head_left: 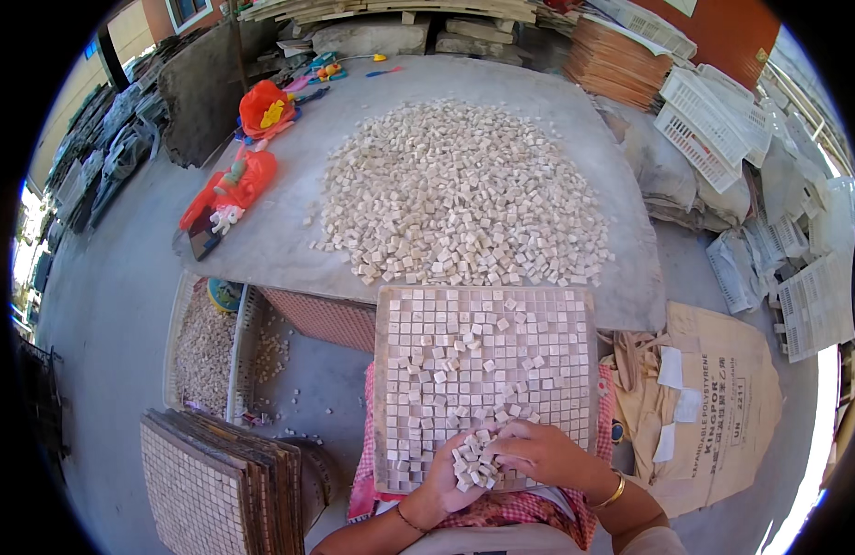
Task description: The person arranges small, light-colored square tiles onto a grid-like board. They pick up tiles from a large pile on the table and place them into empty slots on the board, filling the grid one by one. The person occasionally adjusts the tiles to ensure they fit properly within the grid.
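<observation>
A square grid tray (384, 388) rests on my lap, most of its cells filled with small beige stone cubes, with loose cubes scattered on top. My left hand (443, 483) is cupped palm up at the tray's near edge, holding a handful of stone cubes (473, 462). My right hand (538, 450) lies over the tray's near right part, its fingers reaching into that handful. A large heap of the same cubes (460, 194) covers the grey slab table (631, 296) just beyond the tray.
A stack of finished mosaic sheets (215, 472) stands at lower left, beside a white basket of cubes (202, 347). Red bags (238, 180) lie on the table's left. White crates (700, 120) and cardboard (723, 398) sit on the right.
</observation>
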`<state>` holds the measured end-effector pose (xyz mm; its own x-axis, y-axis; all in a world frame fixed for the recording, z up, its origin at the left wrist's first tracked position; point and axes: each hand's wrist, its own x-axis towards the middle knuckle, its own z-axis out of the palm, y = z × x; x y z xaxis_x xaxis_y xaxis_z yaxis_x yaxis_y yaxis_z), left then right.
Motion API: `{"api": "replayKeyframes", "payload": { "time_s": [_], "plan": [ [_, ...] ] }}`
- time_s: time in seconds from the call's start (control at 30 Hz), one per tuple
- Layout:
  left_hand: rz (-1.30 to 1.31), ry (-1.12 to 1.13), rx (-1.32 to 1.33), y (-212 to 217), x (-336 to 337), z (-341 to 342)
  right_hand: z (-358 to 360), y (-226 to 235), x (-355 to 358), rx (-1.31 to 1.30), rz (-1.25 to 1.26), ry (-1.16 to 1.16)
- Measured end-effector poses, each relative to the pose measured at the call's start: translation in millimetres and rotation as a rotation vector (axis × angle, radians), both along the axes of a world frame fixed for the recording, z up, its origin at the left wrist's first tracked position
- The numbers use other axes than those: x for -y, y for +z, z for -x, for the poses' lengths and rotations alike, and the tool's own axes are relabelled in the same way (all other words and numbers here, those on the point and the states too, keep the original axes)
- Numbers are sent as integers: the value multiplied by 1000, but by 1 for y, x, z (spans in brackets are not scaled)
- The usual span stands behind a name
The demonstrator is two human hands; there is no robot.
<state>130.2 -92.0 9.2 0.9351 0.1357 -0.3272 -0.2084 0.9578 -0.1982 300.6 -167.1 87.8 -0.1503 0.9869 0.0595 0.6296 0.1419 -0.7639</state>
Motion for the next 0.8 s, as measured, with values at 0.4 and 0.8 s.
{"api": "replayKeyframes", "payload": {
  "time_s": [0.4,0.8],
  "plan": [
    [35,-69,-49,-3,13,11,18,-11,15,117,-185,67],
    [91,81,-16,20,7,6,-23,29,-28,86,-57,-216]
  ]
}}
